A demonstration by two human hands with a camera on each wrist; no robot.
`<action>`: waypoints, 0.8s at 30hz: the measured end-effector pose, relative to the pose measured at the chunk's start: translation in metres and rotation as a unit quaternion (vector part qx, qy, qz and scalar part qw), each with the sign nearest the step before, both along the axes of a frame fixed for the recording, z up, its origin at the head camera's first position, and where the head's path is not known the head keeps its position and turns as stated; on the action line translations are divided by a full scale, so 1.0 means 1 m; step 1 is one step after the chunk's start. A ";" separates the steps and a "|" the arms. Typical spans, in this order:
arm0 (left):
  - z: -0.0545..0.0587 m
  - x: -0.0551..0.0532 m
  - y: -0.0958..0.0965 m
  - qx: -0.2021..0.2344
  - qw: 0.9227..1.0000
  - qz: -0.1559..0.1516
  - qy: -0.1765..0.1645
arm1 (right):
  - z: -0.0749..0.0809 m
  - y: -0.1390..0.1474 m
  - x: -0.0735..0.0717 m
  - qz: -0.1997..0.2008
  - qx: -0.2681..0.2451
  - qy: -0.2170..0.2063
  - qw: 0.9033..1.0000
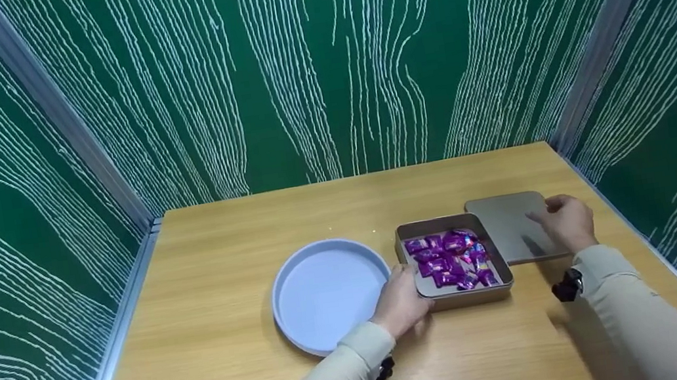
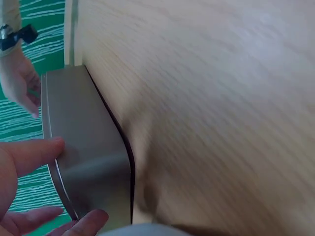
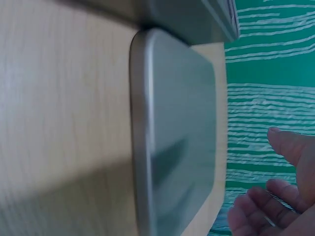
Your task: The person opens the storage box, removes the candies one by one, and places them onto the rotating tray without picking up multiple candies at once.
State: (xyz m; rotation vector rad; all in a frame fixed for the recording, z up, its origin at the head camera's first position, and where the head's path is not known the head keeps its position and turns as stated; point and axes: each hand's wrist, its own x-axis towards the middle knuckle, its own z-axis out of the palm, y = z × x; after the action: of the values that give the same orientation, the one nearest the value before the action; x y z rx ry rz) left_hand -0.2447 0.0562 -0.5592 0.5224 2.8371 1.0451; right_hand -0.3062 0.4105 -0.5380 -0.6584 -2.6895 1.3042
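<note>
A square metal tin (image 1: 473, 297) holds several purple-wrapped candies (image 1: 448, 262). My left hand (image 1: 402, 300) grips the tin's near left corner; in the left wrist view the thumb lies on one wall (image 2: 93, 123) and the fingers come round the corner. To the right of the tin, a flat grey metal lid (image 1: 506, 226) lies on the table. My right hand (image 1: 568, 222) hovers over the lid's right edge. In the right wrist view its thumb and fingers are spread apart, clear of the lid (image 3: 182, 123) and holding nothing.
A round pale-blue tray (image 1: 327, 294) with a raised rim sits left of the tin, partly behind my left hand. The wooden table (image 1: 226, 285) is bordered by green walls (image 1: 335, 71) with white wavy lines and by metal posts at the corners.
</note>
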 end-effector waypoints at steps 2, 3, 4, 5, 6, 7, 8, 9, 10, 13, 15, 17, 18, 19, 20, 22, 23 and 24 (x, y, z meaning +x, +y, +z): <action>0.002 0.000 -0.002 -0.019 1.000 -0.007 0.007 | 0.002 -0.005 -0.001 0.016 -0.006 0.013 1.000; 0.002 0.000 -0.004 -0.026 1.000 -0.012 0.012 | 0.003 -0.007 -0.001 0.025 -0.011 0.018 0.999; 0.002 0.000 -0.005 -0.032 0.999 -0.019 0.023 | 0.004 -0.009 -0.001 0.036 -0.014 0.023 0.999; 0.003 0.000 -0.006 -0.038 0.998 -0.025 0.033 | 0.005 -0.011 -0.001 0.048 -0.016 0.028 0.998; 0.002 0.001 -0.008 -0.044 0.998 -0.031 0.044 | 0.006 -0.014 -0.002 0.060 -0.014 0.033 0.998; 0.002 0.000 -0.009 -0.050 0.996 -0.038 0.055 | 0.007 -0.016 -0.002 0.073 -0.013 0.038 0.997; 0.002 0.000 -0.010 -0.053 0.995 -0.043 0.065 | 0.008 -0.018 -0.002 0.086 -0.008 0.044 0.995; 0.001 0.000 -0.011 -0.055 0.995 -0.048 0.073 | 0.009 -0.021 -0.002 0.098 -0.001 0.051 0.994; 0.000 0.000 -0.012 -0.058 0.994 -0.052 0.080 | 0.010 -0.023 -0.002 0.110 0.006 0.058 0.992; -0.001 0.000 -0.014 -0.069 0.992 -0.060 0.090 | 0.013 -0.031 -0.002 0.138 0.019 0.075 0.987; -0.001 0.001 -0.015 -0.079 0.990 -0.065 0.097 | 0.015 -0.036 -0.002 0.153 0.025 0.084 0.984; 0.000 0.001 -0.016 -0.088 0.988 -0.073 0.106 | 0.016 -0.040 -0.002 0.166 0.032 0.093 0.981; 0.000 0.001 -0.017 -0.093 0.986 -0.078 0.111 | 0.017 -0.042 -0.002 0.174 0.037 0.099 0.979; 0.001 0.001 -0.017 -0.097 0.985 -0.083 0.116 | 0.018 -0.044 -0.002 0.181 0.042 0.101 0.977; 0.002 0.000 -0.017 -0.102 0.983 -0.089 0.121 | 0.019 -0.045 -0.002 0.187 0.049 0.101 0.976; 0.003 0.000 -0.018 -0.113 0.980 -0.101 0.127 | 0.020 -0.048 -0.001 0.199 0.069 0.100 0.972; 0.003 -0.001 -0.019 -0.118 0.979 -0.107 0.130 | 0.020 -0.050 -0.001 0.204 0.076 0.098 0.971; 0.003 -0.001 -0.019 -0.122 0.977 -0.112 0.132 | 0.020 -0.052 0.000 0.208 0.075 0.094 0.971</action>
State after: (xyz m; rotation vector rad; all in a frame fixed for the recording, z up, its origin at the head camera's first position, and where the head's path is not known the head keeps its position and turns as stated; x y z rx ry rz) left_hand -0.2457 0.0374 -0.5560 0.9937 2.9745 0.6187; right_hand -0.3067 0.3586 -0.5180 0.0519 -2.8192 1.1463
